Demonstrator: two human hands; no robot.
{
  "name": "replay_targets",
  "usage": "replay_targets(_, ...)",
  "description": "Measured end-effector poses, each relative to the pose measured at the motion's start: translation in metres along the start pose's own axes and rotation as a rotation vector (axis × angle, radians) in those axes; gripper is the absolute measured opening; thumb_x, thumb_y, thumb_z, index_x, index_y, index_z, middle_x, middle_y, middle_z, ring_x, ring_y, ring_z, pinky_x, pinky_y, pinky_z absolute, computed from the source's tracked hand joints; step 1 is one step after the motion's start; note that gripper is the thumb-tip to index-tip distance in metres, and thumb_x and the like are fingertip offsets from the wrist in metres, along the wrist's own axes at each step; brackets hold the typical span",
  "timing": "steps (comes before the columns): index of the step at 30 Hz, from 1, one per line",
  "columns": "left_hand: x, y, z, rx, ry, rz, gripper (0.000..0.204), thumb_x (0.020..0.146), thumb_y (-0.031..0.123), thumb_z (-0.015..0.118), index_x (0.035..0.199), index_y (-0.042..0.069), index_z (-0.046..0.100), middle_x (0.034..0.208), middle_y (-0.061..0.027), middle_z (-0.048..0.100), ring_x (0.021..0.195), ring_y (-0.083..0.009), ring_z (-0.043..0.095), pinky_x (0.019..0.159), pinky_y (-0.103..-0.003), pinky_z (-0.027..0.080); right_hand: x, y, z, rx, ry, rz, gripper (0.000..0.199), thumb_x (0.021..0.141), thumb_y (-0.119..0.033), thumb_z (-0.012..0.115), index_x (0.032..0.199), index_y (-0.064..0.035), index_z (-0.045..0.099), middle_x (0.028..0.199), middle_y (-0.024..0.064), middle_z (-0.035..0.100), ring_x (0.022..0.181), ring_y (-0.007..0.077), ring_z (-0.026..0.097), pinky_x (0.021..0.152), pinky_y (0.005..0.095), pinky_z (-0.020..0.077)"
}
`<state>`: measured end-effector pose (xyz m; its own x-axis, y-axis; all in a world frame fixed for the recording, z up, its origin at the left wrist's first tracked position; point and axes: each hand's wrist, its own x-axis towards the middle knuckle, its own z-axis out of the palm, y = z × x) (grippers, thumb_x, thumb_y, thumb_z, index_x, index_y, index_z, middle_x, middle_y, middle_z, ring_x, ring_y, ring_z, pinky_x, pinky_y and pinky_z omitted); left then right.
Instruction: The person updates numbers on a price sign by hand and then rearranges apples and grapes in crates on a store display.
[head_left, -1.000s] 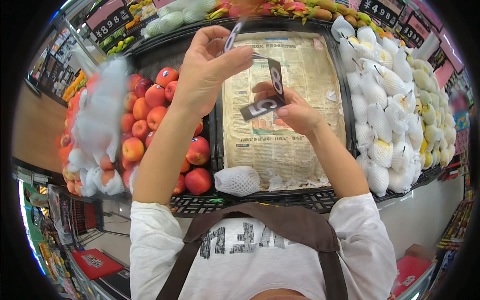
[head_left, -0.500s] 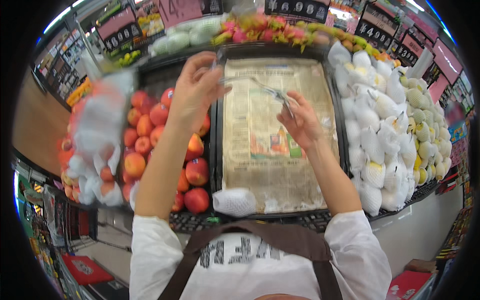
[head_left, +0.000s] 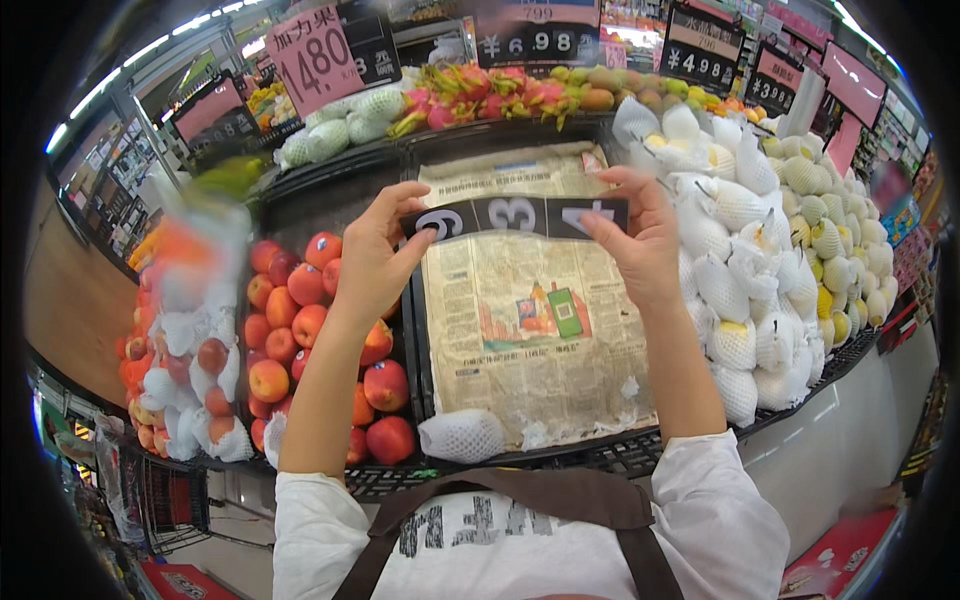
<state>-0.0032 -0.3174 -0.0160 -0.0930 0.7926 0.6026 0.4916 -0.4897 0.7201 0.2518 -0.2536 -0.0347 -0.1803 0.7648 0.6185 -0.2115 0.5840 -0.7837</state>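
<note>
A black flexible strip printed with large white digits (head_left: 512,217) is stretched out, gently curved, with its face toward me. My left hand (head_left: 378,240) pinches its left end between thumb and fingers. At the other end, my right hand (head_left: 645,235) grips it the same way, thumb in front. The strip hangs over a black crate lined with old newspaper (head_left: 545,390), apart from the paper. In that crate's near left corner lies a white foam-netted item (head_left: 462,436).
Red apples (head_left: 310,315) fill the crate on the left, with bagged fruit (head_left: 185,370) beyond it. Net-wrapped pears (head_left: 745,280) are piled on the right. Dragon fruit (head_left: 490,95) lines the far side, under hanging price signs (head_left: 540,40). A blurred plastic bag (head_left: 195,250) shows at left.
The strip was blurred and seen nearly edge-on between my hands; now it is spread flat toward me. My left hand has come down, and my hands are farther apart. The view has shifted.
</note>
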Motion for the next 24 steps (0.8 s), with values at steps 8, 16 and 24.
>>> replay_targets(8, -0.001, -0.004, 0.016, -0.436, 0.054, -0.097, 0.014, 0.086, 0.003, 0.055, 0.098, 0.001, 0.05, 0.089, -0.0029, 0.059, 0.082, -0.0085, 0.058, 0.07, -0.024, 0.048, -0.027, -0.037, 0.035, -0.636, -0.132, -0.987, 0.023, 0.061, -0.002, 0.068, 0.082, -0.008, 0.06, 0.093, 0.0045, 0.064, 0.073, 0.016, 0.055, 0.064, 0.0266, 0.0403)
replay_targets(16, -0.023, 0.014, 0.037, -0.95, -0.105, -0.443, 0.026, 0.095, 0.017, 0.04, 0.117, 0.006, 0.047, 0.103, -0.0037, 0.06, 0.094, -0.0142, 0.059, 0.077, -0.029, 0.05, -0.026, -0.012, 0.05, -0.792, -0.206, -0.794, 0.015, 0.059, -0.009, 0.064, 0.067, -0.0114, 0.051, 0.107, -0.0004, 0.061, 0.095, 0.0171, 0.054, 0.081, 0.0344, 0.0354)
replay_targets(24, -0.017, 0.007, 0.041, -0.892, 0.004, -0.468, 0.02, 0.092, 0.022, 0.049, 0.105, 0.008, 0.053, 0.1, -0.0057, 0.062, 0.091, -0.0173, 0.06, 0.083, -0.035, 0.047, -0.027, 0.003, 0.05, -0.835, -0.284, -0.77, 0.014, 0.061, -0.012, 0.063, 0.072, -0.0127, 0.053, 0.106, 0.0005, 0.056, 0.102, 0.02, 0.05, 0.085, 0.0376, 0.0333)
